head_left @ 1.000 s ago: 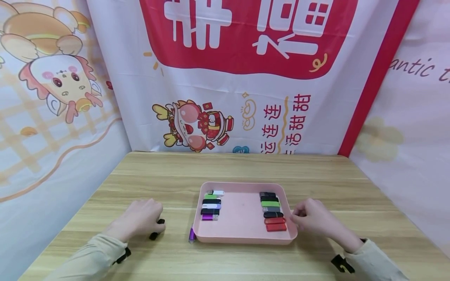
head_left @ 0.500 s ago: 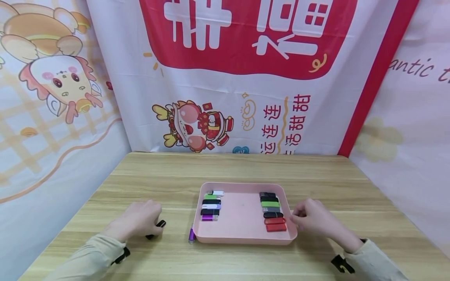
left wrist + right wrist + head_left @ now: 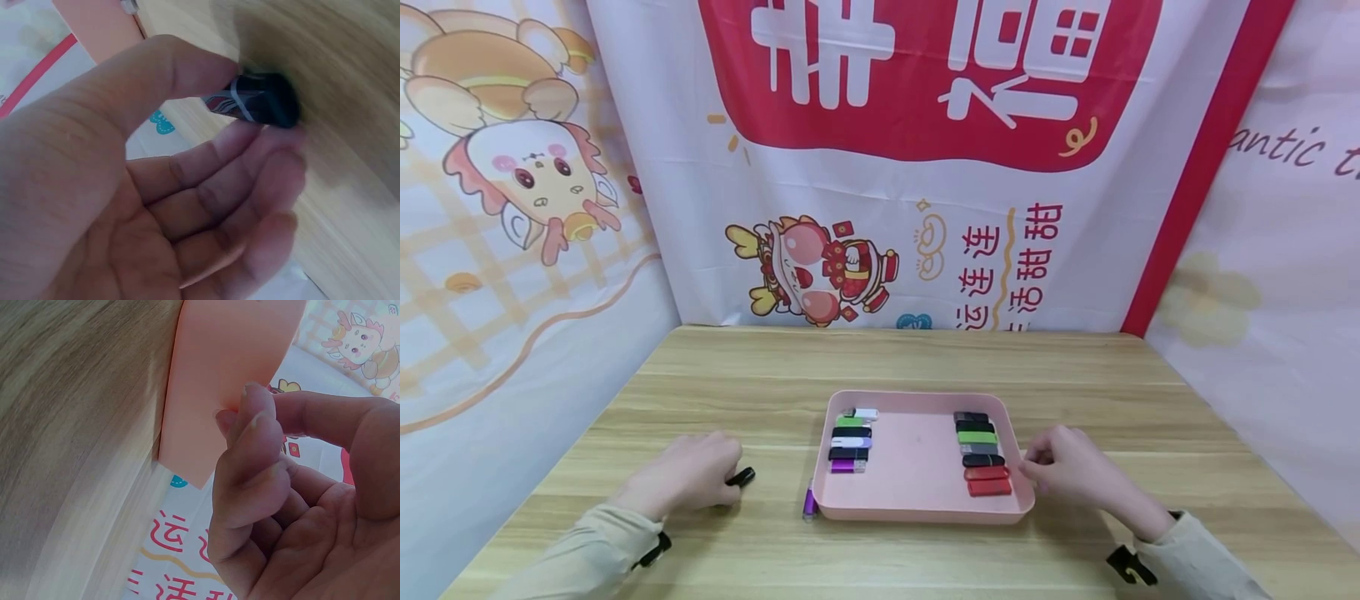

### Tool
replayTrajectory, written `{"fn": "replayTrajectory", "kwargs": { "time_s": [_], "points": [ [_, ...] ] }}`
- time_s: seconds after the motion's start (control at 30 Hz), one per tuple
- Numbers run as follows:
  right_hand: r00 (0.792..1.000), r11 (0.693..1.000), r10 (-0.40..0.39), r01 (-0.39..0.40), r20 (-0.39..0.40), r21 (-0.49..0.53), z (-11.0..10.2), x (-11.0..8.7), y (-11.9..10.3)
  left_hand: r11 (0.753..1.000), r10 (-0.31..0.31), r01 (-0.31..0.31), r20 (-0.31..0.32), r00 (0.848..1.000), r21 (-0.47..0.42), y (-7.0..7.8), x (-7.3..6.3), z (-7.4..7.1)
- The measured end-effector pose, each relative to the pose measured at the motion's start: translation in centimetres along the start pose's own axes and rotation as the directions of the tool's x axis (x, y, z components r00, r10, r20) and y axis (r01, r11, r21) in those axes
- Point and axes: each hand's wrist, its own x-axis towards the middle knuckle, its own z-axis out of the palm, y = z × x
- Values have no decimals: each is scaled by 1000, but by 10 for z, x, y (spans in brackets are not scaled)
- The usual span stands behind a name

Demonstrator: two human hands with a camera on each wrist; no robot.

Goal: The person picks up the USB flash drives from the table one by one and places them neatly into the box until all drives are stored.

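My left hand pinches a black USB flash drive between thumb and fingertips, just above the table left of the tray. The drive has a rounded glossy end and a pale band; the fingers hide part of it. My right hand grips the right rim of the pink tray with curled fingers; the exact contact is partly hidden in the right wrist view. Inside the tray, flash drives stand in two columns. The left column ends in a purple drive, the right one in a red drive.
A loose purple flash drive lies on the wooden table against the tray's left outer wall. Printed cloth hangs behind the table and at both sides. Between the tray's columns its pink floor shows.
My left hand has shifted slightly left, and the black flash drive has turned in its fingers, now showing mostly one end. The right hand and the tray have stayed in place.
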Motion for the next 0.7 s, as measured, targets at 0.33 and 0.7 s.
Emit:
{"fn": "replayTrajectory", "kwargs": {
  "time_s": [0.33,0.7],
  "points": [
    [999,999,38,-39,18,24,0,0,0,994,99,-93,-118,988,53,-4,8,-2],
    [999,999,39,-39,13,12,1,0,1,986,165,-166,-162,973,8,-4,15,-11]
  ]
}}
